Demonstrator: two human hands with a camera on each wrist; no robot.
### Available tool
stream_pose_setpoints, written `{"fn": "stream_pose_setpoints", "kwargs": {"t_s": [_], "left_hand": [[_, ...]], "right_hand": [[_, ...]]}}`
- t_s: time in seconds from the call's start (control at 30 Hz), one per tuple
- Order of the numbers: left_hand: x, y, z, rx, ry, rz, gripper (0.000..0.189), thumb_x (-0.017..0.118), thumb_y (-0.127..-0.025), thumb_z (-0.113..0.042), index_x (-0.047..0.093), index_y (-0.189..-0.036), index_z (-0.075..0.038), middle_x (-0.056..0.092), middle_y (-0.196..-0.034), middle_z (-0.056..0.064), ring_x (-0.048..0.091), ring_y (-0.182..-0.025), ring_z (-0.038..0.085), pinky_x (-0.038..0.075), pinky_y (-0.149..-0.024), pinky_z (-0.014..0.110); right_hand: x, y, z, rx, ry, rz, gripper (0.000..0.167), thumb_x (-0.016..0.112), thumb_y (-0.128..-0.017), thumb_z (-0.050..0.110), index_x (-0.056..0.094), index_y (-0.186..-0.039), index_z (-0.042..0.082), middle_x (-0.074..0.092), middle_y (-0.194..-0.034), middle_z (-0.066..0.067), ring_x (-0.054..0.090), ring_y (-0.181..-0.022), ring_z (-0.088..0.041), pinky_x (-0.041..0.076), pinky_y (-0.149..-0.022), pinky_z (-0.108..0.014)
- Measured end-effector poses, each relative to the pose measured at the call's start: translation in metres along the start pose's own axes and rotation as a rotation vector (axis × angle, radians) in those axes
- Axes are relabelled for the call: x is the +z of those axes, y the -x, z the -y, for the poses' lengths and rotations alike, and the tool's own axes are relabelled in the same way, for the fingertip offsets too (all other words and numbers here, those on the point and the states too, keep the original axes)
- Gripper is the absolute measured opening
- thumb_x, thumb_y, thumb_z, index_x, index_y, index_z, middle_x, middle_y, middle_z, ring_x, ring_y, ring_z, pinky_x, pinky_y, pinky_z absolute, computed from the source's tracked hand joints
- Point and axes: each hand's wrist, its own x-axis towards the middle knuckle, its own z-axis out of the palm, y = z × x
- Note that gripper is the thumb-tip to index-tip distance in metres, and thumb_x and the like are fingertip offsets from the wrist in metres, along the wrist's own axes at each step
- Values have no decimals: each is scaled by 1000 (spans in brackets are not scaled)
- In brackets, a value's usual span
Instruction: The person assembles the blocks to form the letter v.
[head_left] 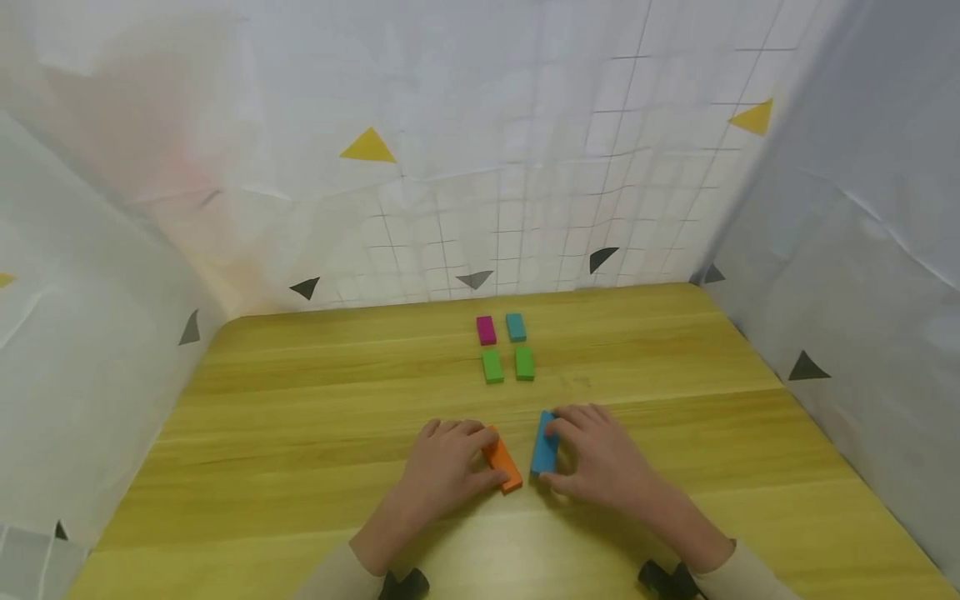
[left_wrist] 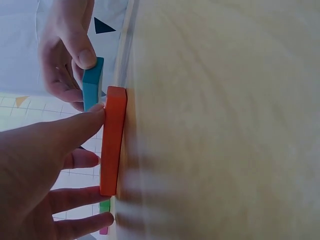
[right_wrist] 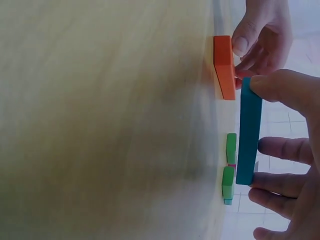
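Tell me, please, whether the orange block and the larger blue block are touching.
Apart. The head view shows a strip of bare table between the orange block and the larger blue block.

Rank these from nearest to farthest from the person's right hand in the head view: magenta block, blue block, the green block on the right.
1. Blue block, pinched in the right hand.
2. Green block on the right, nearer row.
3. Magenta block, farther row, on the left.

The left hand (head_left: 448, 462) holds an orange block (head_left: 503, 463), the right hand (head_left: 602, 458) a blue block (head_left: 543, 450); four smaller blocks (head_left: 492, 366) lie farther away on the surface (head_left: 285, 467).
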Motion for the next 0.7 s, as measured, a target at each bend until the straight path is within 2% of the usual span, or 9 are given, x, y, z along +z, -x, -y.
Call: {"fn": "stream_pose_setpoints", "kwargs": {"t_s": [0.13,0.7], "left_hand": [[-1,0,-1,-3,-4,0,46,65,-84,-66,66,-114,-32,67,-124,-5,63,-116,24,39,-106,64],[3,0,0,-28,4,16,50,63,-84,-67,64,-122,-33,66,-128,-5,61,-121,24,39,-108,62]], "right_hand": [[4,0,0,-7,1,4,54,83,-70,54,67,-109,20,64,-130,-7,56,-122,-27,37,-112,-53],[11,-1,2,-40,-4,0,52,85,-68,53,66,-104,20,65,-129,-7,57,-121,-28,38,-112,-55]]}}
